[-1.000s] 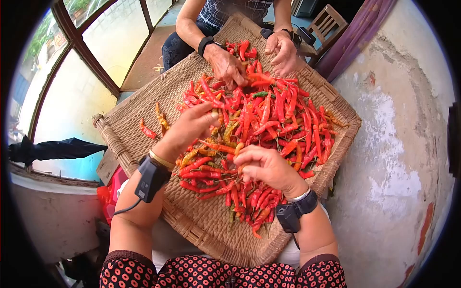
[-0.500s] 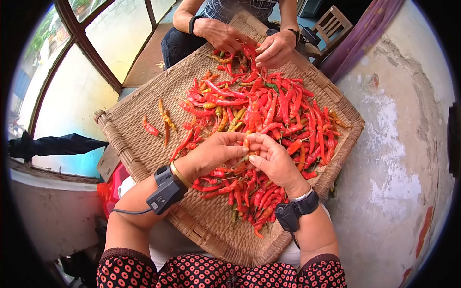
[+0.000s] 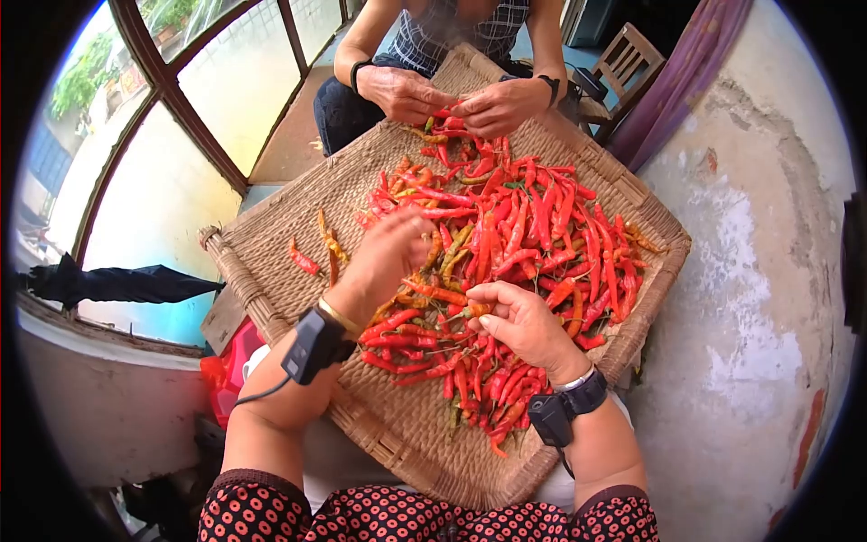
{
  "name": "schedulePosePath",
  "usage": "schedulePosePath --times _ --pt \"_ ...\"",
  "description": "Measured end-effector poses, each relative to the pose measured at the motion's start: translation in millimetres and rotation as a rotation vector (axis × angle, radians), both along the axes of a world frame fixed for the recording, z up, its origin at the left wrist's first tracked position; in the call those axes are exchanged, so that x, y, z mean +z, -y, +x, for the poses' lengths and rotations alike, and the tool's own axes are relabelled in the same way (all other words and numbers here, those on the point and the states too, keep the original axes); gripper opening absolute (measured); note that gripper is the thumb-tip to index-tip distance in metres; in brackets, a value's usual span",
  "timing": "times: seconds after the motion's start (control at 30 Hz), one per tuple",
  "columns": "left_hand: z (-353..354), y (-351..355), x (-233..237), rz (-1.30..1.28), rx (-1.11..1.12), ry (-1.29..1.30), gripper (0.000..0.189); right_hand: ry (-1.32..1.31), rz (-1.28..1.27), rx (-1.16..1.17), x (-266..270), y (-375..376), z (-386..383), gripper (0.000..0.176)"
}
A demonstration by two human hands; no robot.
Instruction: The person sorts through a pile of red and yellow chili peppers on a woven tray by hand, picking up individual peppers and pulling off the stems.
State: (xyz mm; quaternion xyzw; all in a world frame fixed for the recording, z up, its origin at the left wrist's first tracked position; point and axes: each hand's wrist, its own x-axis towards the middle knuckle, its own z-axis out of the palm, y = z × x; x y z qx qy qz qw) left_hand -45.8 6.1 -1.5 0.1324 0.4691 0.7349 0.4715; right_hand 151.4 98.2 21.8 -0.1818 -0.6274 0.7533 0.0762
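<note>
A square woven tray [image 3: 397, 443] lies across my lap, heaped with red chili peppers [image 3: 542, 217]. Over the left part of the heap, my left hand [image 3: 388, 253] is raised and blurred by motion, so its fingers are smeared. Nearer the middle, my right hand [image 3: 510, 316] pinches an orange-yellow pepper [image 3: 477, 310] between thumb and fingers. Greenish-brown peppers [image 3: 452, 253] lie between the two hands. A few separate peppers [image 3: 304, 259] rest on the weave at the left.
Across the tray, another person's two hands [image 3: 452, 104] hold a red pepper over the far corner. A folded dark umbrella [image 3: 144, 283] and a pink-red container [image 3: 237, 366] are at the left. Behind stands a wooden chair [image 3: 623, 68], with a rough wall [image 3: 722, 316] at the right.
My left hand has parted from my right hand and moved left and up. My right hand stays pinched on a pepper. The co-worker's hands have come closer together. The whole view has shifted slightly.
</note>
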Motion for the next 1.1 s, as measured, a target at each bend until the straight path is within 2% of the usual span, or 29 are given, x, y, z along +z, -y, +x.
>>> schedulePosePath --times 0.07,0.1,0.13,0.17,0.2,0.27,0.33,0.4,0.53,0.6,0.63,0.67,0.7,0.73,0.77,0.83,0.87,0.93,1.0,1.07,1.1 --pt "19.9 6.5 21.7 -0.156 -0.343 -0.190 0.028 0.053 0.191 -0.014 3.4 0.5 -1.0 0.025" --pt "26.5 8.3 22.2 -0.169 -0.504 -0.365 0.027 0.061 0.304 -0.050 3.6 0.6 -1.8 0.023" --pt "31.8 10.2 21.3 -0.182 -0.662 -0.541 0.027 0.058 0.308 -0.051 1.8 -0.7 -2.4 0.023" --pt "34.0 9.5 8.1 -0.131 -0.752 -0.586 0.028 0.034 0.394 -0.074 -2.2 -1.1 -3.0 0.022" --pt "36.9 10.3 8.4 -0.131 -0.750 -0.583 0.028 0.012 0.479 -0.096 -4.7 -1.0 -3.0 0.021" --pt "41.5 11.7 12.9 -0.274 -0.761 -0.735 0.027 0.026 0.476 -0.104 -0.5 1.8 -3.2 0.020" --pt "40.4 12.0 17.4 -0.291 -0.742 -0.713 0.025 0.037 0.474 -0.113 0.0 1.3 -3.8 0.019" --pt "35.9 11.0 21.4 -0.297 -0.723 -0.560 0.024 0.018 0.514 -0.163 -3.5 -2.8 -3.6 0.020" --pt "33.5 10.7 23.6 -0.299 -0.653 -0.537 0.025 0.059 0.476 -0.130 -3.0 -5.4 -2.5 0.020" --pt "30.0 10.7 26.5 -0.306 -0.653 -0.528 0.025 -0.061 0.440 -0.165 -8.6 -5.1 -2.6 0.020" --pt "26.5 11.7 29.3 -0.296 -0.582 -0.472 0.025 -0.069 0.521 -0.280 -3.7 -7.6 -3.0 0.020" --pt "12.4 10.7 28.1 -0.321 -0.422 -0.467 0.031 -0.076 0.602 -0.397 1.8 -12.4 -2.9 0.020" --pt "1.9 11.5 23.3 -0.254 -0.332 -0.418 0.031 -0.096 0.604 -0.453 0.2 -18.8 -2.0 0.022" --pt "-4.0 11.0 20.8 -0.187 -0.244 -0.369 0.031 -0.052 0.721 -0.478 -2.7 -27.2 0.4 0.024" --pt "-6.4 8.9 20.0 -0.187 -0.246 -0.371 0.031 -0.009 0.752 -0.482 -5.1 -33.8 1.5 0.025" --pt "-8.2 6.4 21.6 -0.137 0.042 0.074 0.032 0.033 0.781 -0.485 -8.7 -38.0 1.2 0.027" --pt "-7.5 5.9 19.2 -0.139 0.042 0.074 0.032 0.118 0.845 -0.456 -10.0 -37.5 0.6 0.026" --pt "-0.9 2.7 15.4 -0.222 -0.133 0.101 0.040 0.206 0.907 -0.428 -15.8 -40.1 0.5 0.026" --pt "15.5 3.4 14.4 -0.194 -0.198 0.000 0.036 0.222 1.190 -0.326 -23.5 -46.1 -0.1 0.022" --pt "27.1 1.7 10.3 -0.223 -0.461 -0.294 0.032 0.267 1.146 -0.309 -20.8 -44.0 -1.4 0.016" --pt "35.7 1.6 12.6 -0.219 -0.482 -0.382 0.027 0.262 1.135 -0.298 -19.7 -42.2 -1.8 0.015"
